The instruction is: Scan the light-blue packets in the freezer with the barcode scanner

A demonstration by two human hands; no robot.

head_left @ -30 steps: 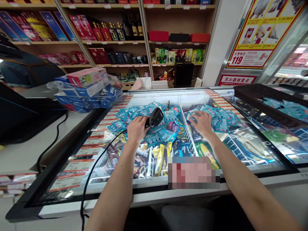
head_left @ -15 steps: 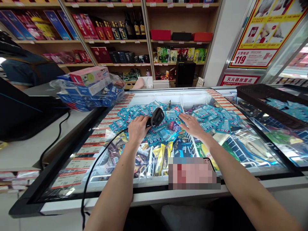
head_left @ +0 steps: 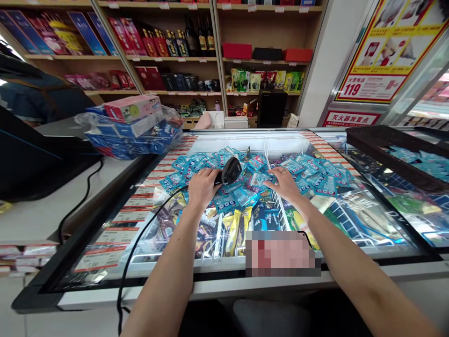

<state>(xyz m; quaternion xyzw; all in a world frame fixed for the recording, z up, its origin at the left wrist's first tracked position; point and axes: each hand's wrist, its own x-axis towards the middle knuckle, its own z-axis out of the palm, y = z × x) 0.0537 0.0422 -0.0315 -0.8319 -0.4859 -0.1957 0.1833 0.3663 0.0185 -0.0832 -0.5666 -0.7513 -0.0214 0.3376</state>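
Observation:
My left hand is wrapped round the handle of a black barcode scanner, whose head points right over the packets. A small blue packet with a pale printed side up lies at the fingertips of my right hand, its right edge between thumb and fingers. Around both hands many similar blue packets are spread in a loose layer on the glass lid of a chest freezer. Another heap of blue packets lies right of my right hand. The scanner's cable runs down to the left.
A blurred-out phone lies at the freezer's front edge. Plastic-wrapped boxes stand on the left counter. At right is a dark tray with more blue packets. Stocked shelves stand behind.
My right hand has drawn its fingers in, and a packet with its pale side up now lies at them. Packets near the middle have shifted. My left hand keeps the scanner in nearly the same place.

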